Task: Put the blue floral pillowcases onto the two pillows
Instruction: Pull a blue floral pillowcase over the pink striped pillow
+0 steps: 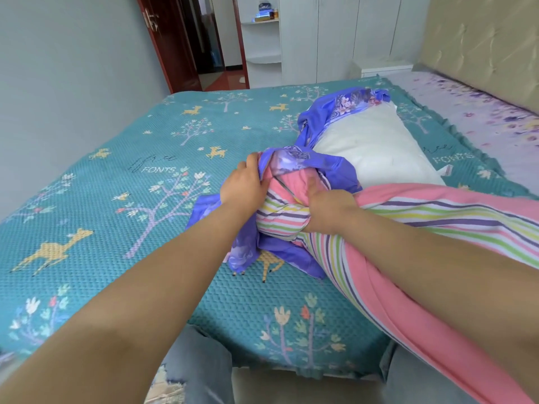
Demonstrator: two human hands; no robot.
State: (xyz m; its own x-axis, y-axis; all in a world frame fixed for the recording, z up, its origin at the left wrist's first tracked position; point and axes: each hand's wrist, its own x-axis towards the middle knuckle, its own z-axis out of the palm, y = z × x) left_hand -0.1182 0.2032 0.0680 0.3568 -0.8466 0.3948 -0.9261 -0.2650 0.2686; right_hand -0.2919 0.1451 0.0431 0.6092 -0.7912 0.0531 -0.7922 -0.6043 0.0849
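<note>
striped pillow [408, 225] runs long from lower right toward bed centre, its end at the blue floral pillowcase [294, 161] mouth. left hand [243, 185] grips that pillowcase's edge; right hand [329, 209] clutches the pillow end, nearer.

Under the grip lies a striped pillow [291, 217] of soft matt cloth; around it the blue floral pillowcase [335, 167] looks smooth, faintly sheeny fabric. Beyond, a white pillow [376, 150] seems plain cotton. The bedspread [116, 228] is waffle-textured woven cloth.
</note>
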